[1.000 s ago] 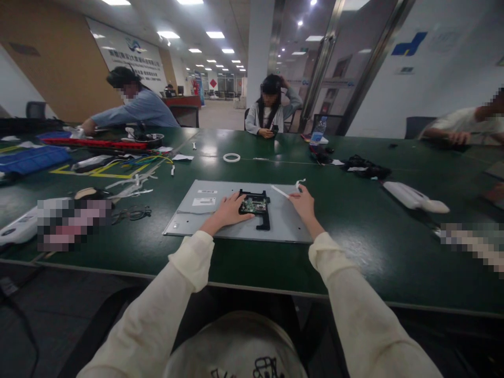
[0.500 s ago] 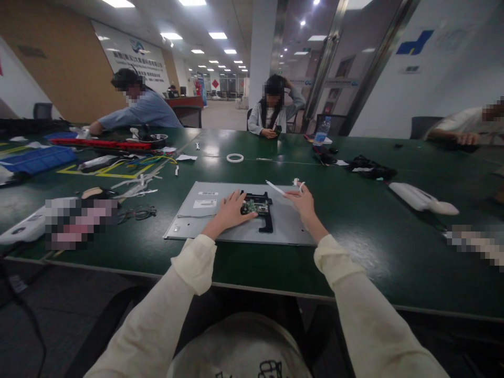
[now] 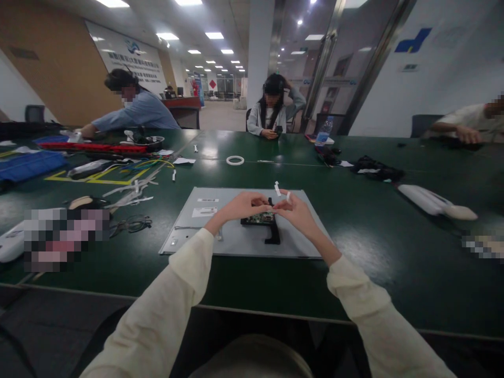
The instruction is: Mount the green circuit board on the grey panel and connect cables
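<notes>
A grey flat metal panel (image 3: 232, 244) lies before me on the table, with a green circuit board (image 3: 258, 218) in a black bracket (image 3: 274, 233) on it. My left hand (image 3: 246, 205) is above the board with its fingers pinched together; what they hold is hidden. My right hand (image 3: 295, 211) meets it fingertip to fingertip, thumb and index finger pinched. The white strip it held is now mostly hidden between the fingertips. White tape (image 3: 289, 196) is around a right finger, and a small white piece (image 3: 276, 188) sticks up beside it.
A roll of white tape (image 3: 235, 160) lies beyond the panel. On the left are glasses (image 3: 136, 223), loose strips (image 3: 132, 194), cables and a blue tray (image 3: 33, 165). At right lie a white device (image 3: 421, 199) and black cloth (image 3: 378, 169). Other people sit around the table.
My right hand has moved left and my left hand has lifted off the bracket, its fingers closing into a pinch. The two hands now meet over the board. The view has shifted slightly.
</notes>
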Tool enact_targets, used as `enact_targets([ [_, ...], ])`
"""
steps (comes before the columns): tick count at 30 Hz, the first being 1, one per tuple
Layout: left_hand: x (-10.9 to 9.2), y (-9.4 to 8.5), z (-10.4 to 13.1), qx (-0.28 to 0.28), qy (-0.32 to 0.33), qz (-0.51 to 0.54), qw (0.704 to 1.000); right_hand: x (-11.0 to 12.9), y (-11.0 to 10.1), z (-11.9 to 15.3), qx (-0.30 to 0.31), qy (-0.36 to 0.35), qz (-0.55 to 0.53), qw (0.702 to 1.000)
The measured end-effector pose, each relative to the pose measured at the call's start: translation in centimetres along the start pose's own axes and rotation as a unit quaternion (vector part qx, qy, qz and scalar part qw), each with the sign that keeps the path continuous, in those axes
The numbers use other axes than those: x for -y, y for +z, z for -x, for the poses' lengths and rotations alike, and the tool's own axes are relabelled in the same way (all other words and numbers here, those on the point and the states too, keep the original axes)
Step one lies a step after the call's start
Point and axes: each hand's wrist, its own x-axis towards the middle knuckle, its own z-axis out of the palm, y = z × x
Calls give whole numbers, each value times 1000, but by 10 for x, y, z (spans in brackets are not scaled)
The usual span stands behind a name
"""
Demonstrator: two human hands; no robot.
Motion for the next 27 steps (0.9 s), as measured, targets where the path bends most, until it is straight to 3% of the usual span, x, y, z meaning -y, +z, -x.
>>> enact_targets([
  [5,17,1,5,66,-23,99,993,1,1,1,9,-1,-12,1000],
  [14,30,-27,21,57,-72,168,981,-1,1,0,-10,23,-72,997],
  [27,42,-27,22,56,-98,225,968,-10,3,-1,-33,79,-164,983],
])
